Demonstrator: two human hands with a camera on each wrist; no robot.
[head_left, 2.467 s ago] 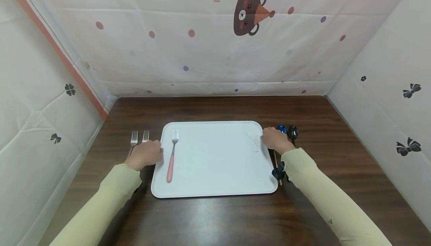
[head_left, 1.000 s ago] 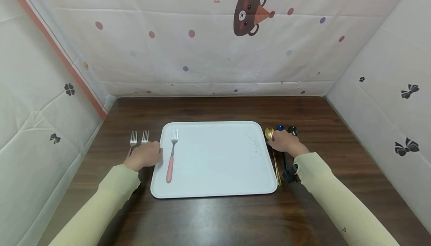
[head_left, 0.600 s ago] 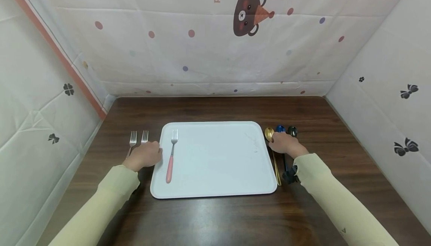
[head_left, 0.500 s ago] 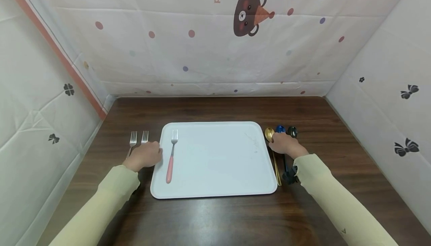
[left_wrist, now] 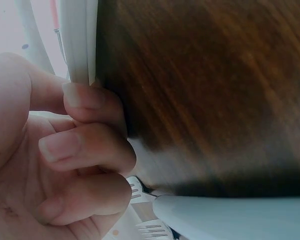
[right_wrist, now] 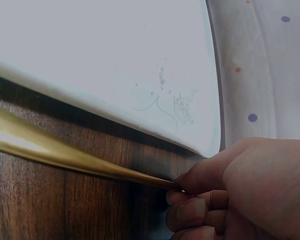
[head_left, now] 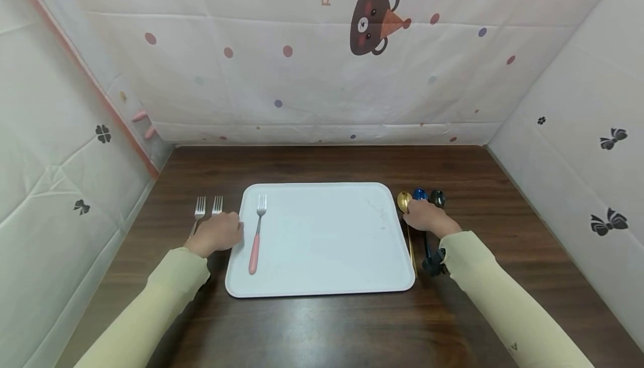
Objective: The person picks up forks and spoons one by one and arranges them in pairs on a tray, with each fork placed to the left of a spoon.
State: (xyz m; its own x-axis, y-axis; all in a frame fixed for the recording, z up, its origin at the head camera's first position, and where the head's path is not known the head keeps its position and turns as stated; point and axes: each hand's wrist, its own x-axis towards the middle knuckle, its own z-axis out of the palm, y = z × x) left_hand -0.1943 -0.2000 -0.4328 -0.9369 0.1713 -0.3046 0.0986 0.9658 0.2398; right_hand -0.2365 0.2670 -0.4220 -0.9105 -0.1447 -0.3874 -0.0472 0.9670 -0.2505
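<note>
Pale fabric is hanging behind and to both sides, its back panel carrying coloured dots and a sideways bear print. In front of it a dark wooden table is spreading out. A white tray is lying flat in the middle of the table. Two pale yellow-green sleeves are coming in from the near corners, the left sleeve and the right sleeve.

The left hand is gripping the tray's left edge between thumb and forefinger, its other fingers curling loosely below. The right hand is pinching a gold spoon just below the bowl, close beside the tray's right edge; whether the spoon is resting on the wood or being lifted, I cannot tell. A blue spoon and a black spoon are lying next to it, partly hidden by that hand.

A pink-handled fork is lying on the tray near its left edge, tines pointing away. Two more forks are lying on the table left of the tray, their handles mostly disappearing behind the left hand. Faint dark lines are showing near the tray's far right corner
</note>
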